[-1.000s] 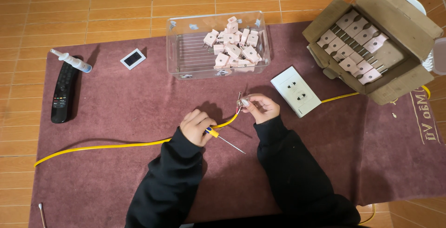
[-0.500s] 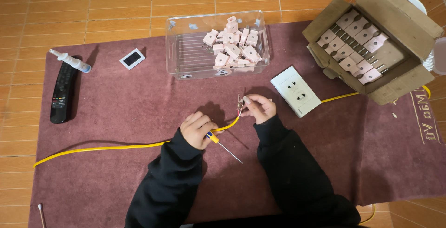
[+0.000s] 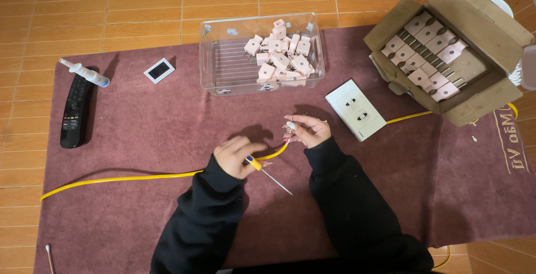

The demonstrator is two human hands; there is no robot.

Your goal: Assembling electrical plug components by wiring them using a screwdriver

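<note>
- On the maroon carpet mat (image 3: pixel 139 134), mid-frame: your left hand (image 3: pixel 234 155) is closed around a screwdriver with a yellow-and-blue handle (image 3: pixel 254 164); thin metal shaft points down-right, away from the work, tip toward your right sleeve.
- Your right hand (image 3: pixel 308 130) pinches a small pink plug part (image 3: pixel 288 129) at the fingertips, held just above the mat.
- Yellow cable (image 3: pixel 128 177) runs in from far left, passes under your left hand and rises into that plug part. Long axis left-to-right, curving up at the end.
- Key relation: plug sits up-right of the screwdriver grip, close by; shaft faces the opposite way. Right hand is on the plug; left is the nearer free tool hand.
- White double wall socket plate (image 3: pixel 355 109) just right of your right hand, apart from it.
- Clear plastic bin (image 3: pixel 223 56) of pink plugs behind; open cardboard box (image 3: pixel 474 22) of the same, far right.
- Black remote control (image 3: pixel 73 112) far left.
</note>
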